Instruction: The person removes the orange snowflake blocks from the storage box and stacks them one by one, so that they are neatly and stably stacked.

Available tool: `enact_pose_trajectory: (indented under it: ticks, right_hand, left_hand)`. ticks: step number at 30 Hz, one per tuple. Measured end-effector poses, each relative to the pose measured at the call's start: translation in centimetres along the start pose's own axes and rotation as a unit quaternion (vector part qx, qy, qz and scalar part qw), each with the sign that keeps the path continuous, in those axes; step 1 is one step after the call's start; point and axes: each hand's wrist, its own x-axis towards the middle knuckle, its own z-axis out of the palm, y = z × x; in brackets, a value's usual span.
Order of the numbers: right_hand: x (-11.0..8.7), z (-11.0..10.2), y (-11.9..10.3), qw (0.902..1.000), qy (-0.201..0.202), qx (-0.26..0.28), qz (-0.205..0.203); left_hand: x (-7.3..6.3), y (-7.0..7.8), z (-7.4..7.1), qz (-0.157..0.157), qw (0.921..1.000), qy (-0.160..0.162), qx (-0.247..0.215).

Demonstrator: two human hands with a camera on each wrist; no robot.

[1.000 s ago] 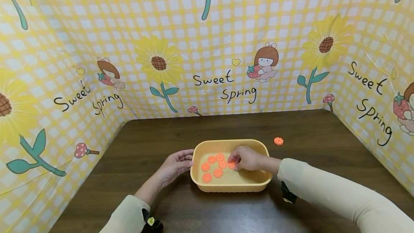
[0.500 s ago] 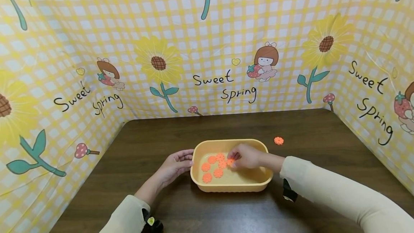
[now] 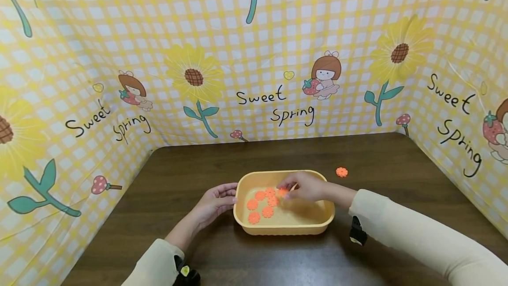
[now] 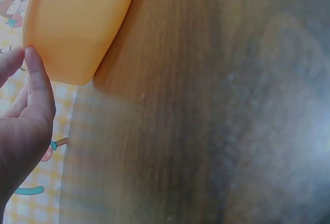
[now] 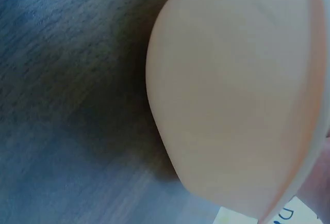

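Note:
A yellow plastic basin (image 3: 285, 230) stands on the table with several orange flower-shaped discs (image 3: 267, 212) lying at its left inside. My right hand (image 3: 307, 186) reaches over the right rim and pinches one orange flower-shaped disc (image 3: 282, 192), partly covered by the fingers, near the far side. At the basin's left end my left hand (image 3: 212, 204) touches the rim with its fingertips and thumb. The left wrist view shows these fingers (image 4: 40, 84) against the basin's end. In the right wrist view, the basin's outer wall (image 5: 232, 90) hides most of my hand.
Another orange flower-shaped disc (image 3: 341, 172) lies on the dark wooden table (image 3: 198, 162), beyond the basin's right end. A yellow checked cloth (image 3: 254, 69) with printed flowers surrounds the table's back and sides.
My right hand has moved away from me inside the basin, and the orange flower-shaped disc at its fingertips has shifted the same way. The left hand and basin have stayed put.

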Motion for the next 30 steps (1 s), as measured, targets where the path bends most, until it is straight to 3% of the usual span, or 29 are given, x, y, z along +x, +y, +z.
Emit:
enact_pose_trajectory:
  ticks: [18, 30]
  right_hand:
    - [-1.9, -3.4, 0.4, 0.9976, 0.063, 0.025, 0.01]
    - [-3.3, -5.8, 2.0, 0.9914, 0.126, 0.021, 0.031]
  left_hand:
    - [0.1, 0.1, 0.0, -0.005, 1.0, 0.002, 0.001]
    - [0.0, 0.1, 0.0, -0.011, 0.9999, 0.003, 0.008]
